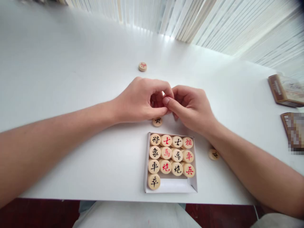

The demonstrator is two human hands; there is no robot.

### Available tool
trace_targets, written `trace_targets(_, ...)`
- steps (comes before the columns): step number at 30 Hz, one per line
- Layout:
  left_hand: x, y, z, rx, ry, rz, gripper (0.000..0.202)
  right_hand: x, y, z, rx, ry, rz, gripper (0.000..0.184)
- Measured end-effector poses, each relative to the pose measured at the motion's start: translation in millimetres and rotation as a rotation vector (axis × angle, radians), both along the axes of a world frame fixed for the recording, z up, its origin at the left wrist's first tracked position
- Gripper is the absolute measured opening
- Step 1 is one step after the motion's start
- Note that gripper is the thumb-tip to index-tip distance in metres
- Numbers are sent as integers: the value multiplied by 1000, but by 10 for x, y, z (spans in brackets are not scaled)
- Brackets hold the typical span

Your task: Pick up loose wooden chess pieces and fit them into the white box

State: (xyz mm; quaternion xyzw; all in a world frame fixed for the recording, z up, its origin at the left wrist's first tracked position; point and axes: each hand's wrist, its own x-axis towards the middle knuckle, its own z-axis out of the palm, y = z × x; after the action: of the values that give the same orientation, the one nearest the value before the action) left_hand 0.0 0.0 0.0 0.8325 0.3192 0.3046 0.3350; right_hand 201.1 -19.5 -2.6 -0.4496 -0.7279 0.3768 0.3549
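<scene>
My left hand (142,99) and my right hand (194,106) meet above the table, fingertips touching, both curled closed. Whatever sits between the fingers is hidden. Just below the left hand lies a wooden Chinese chess piece (157,122) with a black character, partly covered by the hand. Closer to me, an open white box (174,186) holds rows of chess pieces with red and black characters. Its front row has one black-marked piece (154,181) at the left, with bare box floor beside it.
Beyond my hands lies a red-marked piece (142,66). Another black-marked piece (214,154) rests against my right forearm's edge in view. Two brown boxes (276,90) stand at the far right of the white table (83,72). Pale vertical blinds (228,28) hang behind.
</scene>
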Motion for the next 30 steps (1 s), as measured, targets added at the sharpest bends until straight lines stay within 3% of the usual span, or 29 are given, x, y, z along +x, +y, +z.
trace_targets(30,1,9,-3,-35,-15,6,10,-14,-15,42,-38,-18,-17,27)
